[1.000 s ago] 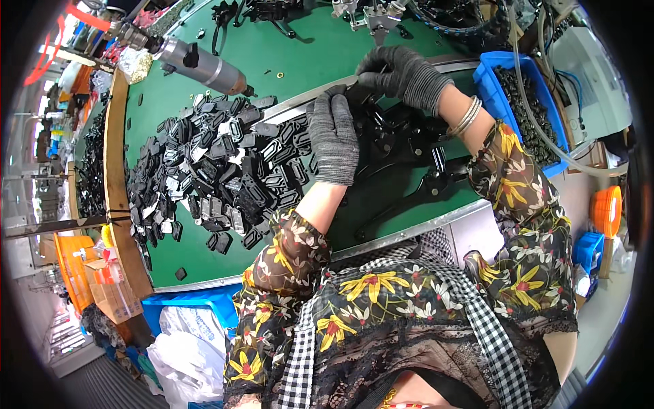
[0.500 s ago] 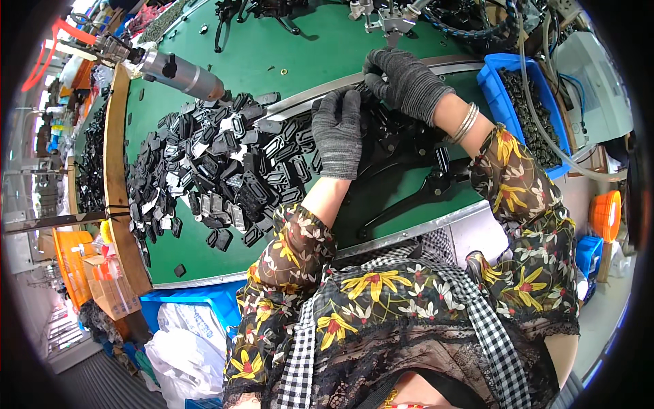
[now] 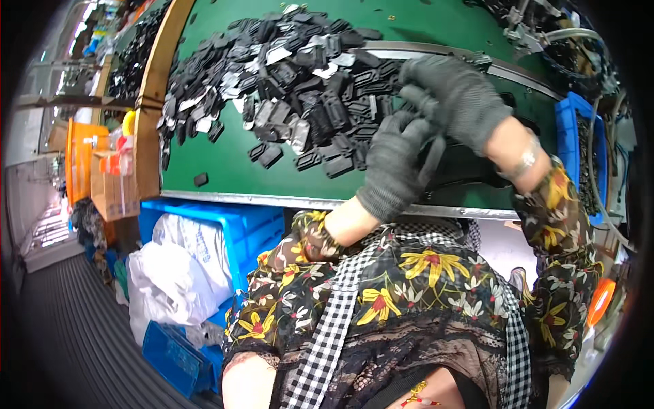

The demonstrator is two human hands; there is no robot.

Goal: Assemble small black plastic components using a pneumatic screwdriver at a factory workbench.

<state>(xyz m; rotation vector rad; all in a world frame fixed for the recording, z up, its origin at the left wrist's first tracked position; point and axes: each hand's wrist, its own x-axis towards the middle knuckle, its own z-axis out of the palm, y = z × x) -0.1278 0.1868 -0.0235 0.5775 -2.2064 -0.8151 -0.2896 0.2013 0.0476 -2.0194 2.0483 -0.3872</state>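
My left hand (image 3: 396, 162), in a dark grey knitted glove, is raised over the near part of the bench with its fingers curled. My right hand (image 3: 463, 99), gloved alike, reaches across from the right, and its bent fingers meet the left fingertips. Motion blurs both hands, and whatever lies between them cannot be made out. A pile of small black rectangular parts (image 3: 334, 112) with slotted faces lies just left of the hands. Beneath the right wrist, a black lever (image 3: 470, 181) shows in part; the rest is covered.
The green bench top (image 3: 228, 167) has a metal front edge (image 3: 306, 200) and a metal rail (image 3: 422, 48) crossing it. A wooden beam (image 3: 155, 102) bounds it at left. A blue bin of dark parts (image 3: 569, 136) stands right. Below are a blue crate (image 3: 255, 228) and white bags (image 3: 167, 273).
My view has swung left and down, taking the hanging grey power tool out of sight. My hands, apart before, are now together, the right one drawn back from the metal fixture.
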